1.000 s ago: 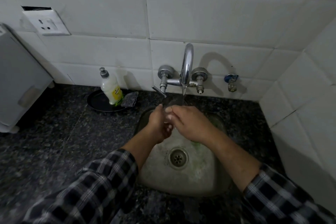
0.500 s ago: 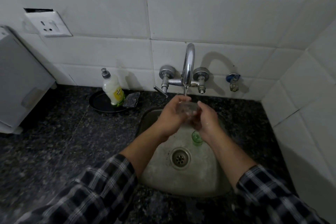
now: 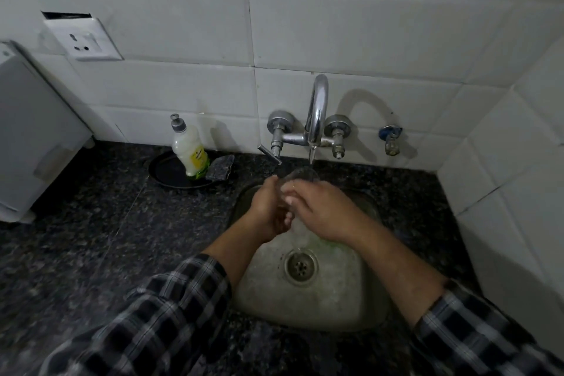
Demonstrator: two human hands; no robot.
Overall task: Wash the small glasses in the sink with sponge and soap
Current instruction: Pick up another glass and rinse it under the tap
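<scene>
Head view: small clear glass (image 3: 300,175), blurred, see-through, just beneath tap spout (image 3: 317,110).

The light around me is dim and grey. It comes from my left: the tap (image 3: 317,107) throws a soft curved shadow rightward on the white tiles (image 3: 381,33). Tile lines bow toward the edges. The small glass (image 3: 300,175) is a faint blur; my sleeves (image 3: 171,308) and the dark surface (image 3: 76,253) smear low down.
</scene>
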